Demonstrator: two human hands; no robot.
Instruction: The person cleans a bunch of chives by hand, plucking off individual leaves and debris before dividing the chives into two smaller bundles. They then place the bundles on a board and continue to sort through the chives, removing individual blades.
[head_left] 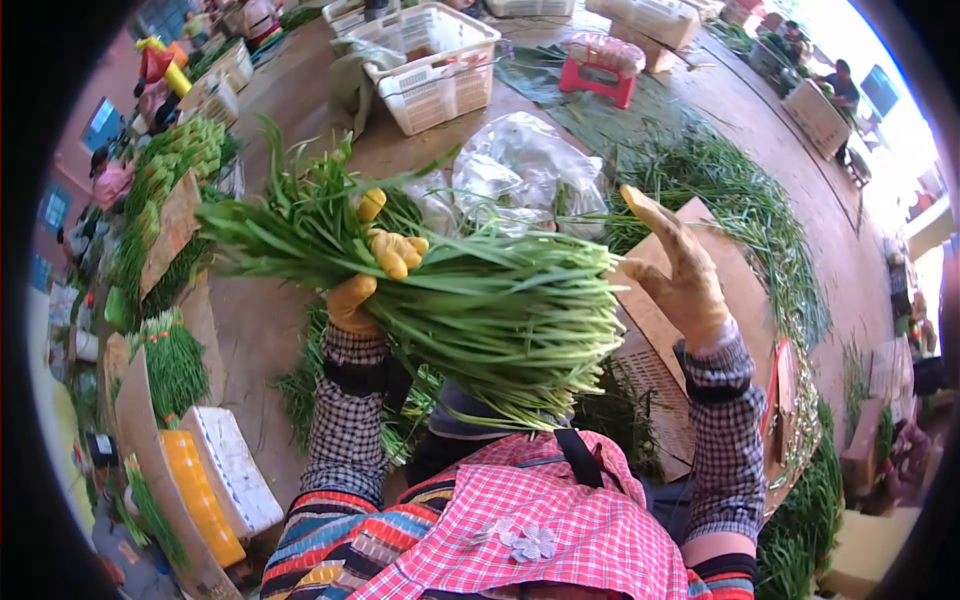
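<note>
A thick bunch of garlic chives [500, 310] lies sideways across the middle of the view. Its leafy tips point left and its pale cut ends point right. My left hand [392, 252], in a yellowish glove, is wrapped round the bunch near the leafy side; part of the palm is hidden by leaves. Just right of the cut ends, my right hand [680, 265] is raised, gloved too, with thumb and fingers apart and nothing in it. Under that hand is a brown board [715, 235].
Loose chives [720, 180] heap round the board's far right side. Clear plastic bags [525, 165] lie beyond the bunch. Behind stand a white crate [435, 95] and a pink stool [600, 75]. Bundled chives [175, 365] and a white box [232, 465] are at left. Other people work farther off.
</note>
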